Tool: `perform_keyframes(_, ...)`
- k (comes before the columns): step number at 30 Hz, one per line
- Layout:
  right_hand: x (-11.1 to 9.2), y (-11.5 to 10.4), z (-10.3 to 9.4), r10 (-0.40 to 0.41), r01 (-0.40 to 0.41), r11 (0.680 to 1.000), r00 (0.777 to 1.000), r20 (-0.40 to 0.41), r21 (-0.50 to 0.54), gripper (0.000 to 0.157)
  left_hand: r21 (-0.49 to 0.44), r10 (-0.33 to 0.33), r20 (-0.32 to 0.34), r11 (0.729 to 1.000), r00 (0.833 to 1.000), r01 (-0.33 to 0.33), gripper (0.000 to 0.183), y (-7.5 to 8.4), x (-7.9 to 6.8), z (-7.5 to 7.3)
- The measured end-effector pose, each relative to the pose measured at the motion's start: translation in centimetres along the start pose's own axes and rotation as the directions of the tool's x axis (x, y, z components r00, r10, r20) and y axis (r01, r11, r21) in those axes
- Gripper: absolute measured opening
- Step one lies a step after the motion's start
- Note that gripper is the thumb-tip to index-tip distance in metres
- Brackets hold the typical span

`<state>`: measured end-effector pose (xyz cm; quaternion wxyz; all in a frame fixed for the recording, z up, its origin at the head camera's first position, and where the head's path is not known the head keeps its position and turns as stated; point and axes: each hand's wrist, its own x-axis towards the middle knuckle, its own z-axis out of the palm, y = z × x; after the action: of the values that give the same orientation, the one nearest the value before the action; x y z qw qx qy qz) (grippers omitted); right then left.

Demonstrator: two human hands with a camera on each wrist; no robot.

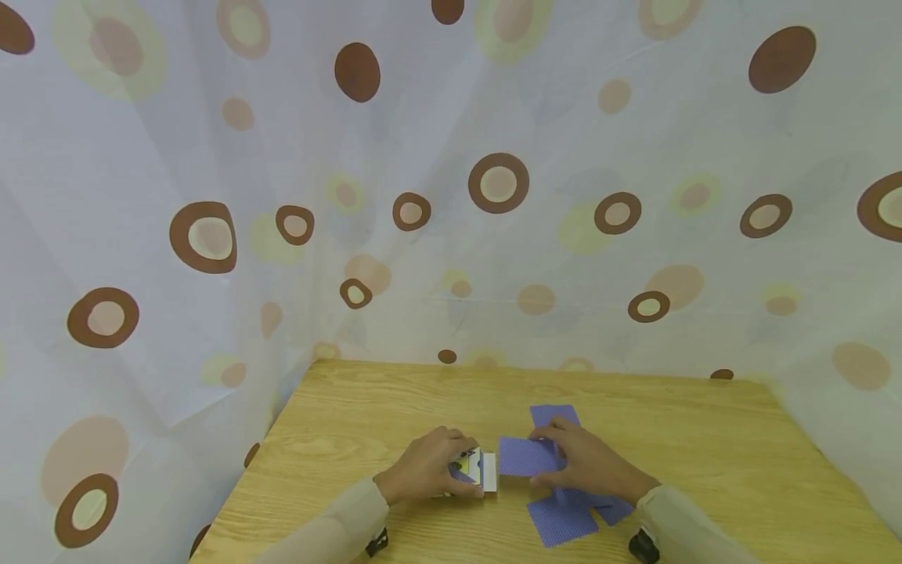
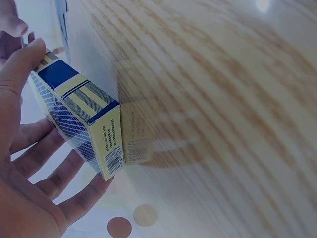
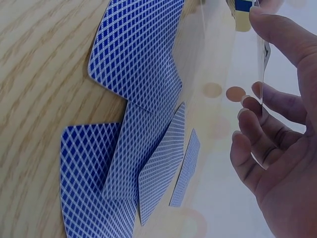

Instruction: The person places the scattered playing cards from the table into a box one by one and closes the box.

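My left hand [image 1: 426,468] grips a small playing card box [image 2: 74,111] between thumb and fingers, low over the table. In the head view its white flap [image 1: 490,473] stands out toward the right. A blue lattice back and a barcode on the end show in the left wrist view. Just right of the box, my right hand [image 1: 599,464] pinches a blue-backed playing card [image 1: 520,457] by its edges. The right wrist view shows that card nearly edge-on. Beneath this hand several blue-backed cards [image 3: 136,49] lie spread and overlapping, face down; the hand hides part of them in the head view.
The wooden table [image 1: 380,399] has a light grain. A pale curtain [image 1: 451,258] with brown and yellow circles hangs behind it and along its left side. Black straps [image 1: 644,546] sit at the wrists by the light sleeves.
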<state>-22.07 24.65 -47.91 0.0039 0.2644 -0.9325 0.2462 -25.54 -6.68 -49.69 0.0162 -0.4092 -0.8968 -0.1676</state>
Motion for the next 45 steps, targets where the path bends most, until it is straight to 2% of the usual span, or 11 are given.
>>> perform_keyframes(11,0.3,-0.7,0.1,-0.031,0.031,0.999,1.000,0.001,0.010,0.071,-0.001,-0.027,0.017,1.000,0.999,0.027,0.079,0.0,0.1,0.1)
perform_keyframes(18,0.6,-1.1,0.8,0.011,-0.012,1.000,0.999,0.040,0.024,0.075,0.000,-0.031,0.020,1.000,0.999,0.031,0.078,-0.1,0.2,0.2)
perform_keyframes(30,0.8,-1.9,0.9,0.001,-0.006,0.999,0.997,0.083,0.052,0.076,0.007,-0.044,0.025,0.999,0.999,0.044,0.080,-0.3,0.2,0.4)
perform_keyframes(40,0.9,-2.2,1.3,-0.050,0.048,0.998,0.996,0.079,0.029,0.077,-0.008,-0.039,0.025,0.999,0.999,0.039,0.080,-0.4,0.1,0.4)
perform_keyframes(45,1.0,-2.3,1.2,-0.025,0.024,1.000,0.995,0.092,0.010,0.077,-0.011,-0.048,0.033,0.999,0.998,0.048,0.081,-0.3,0.1,0.4)
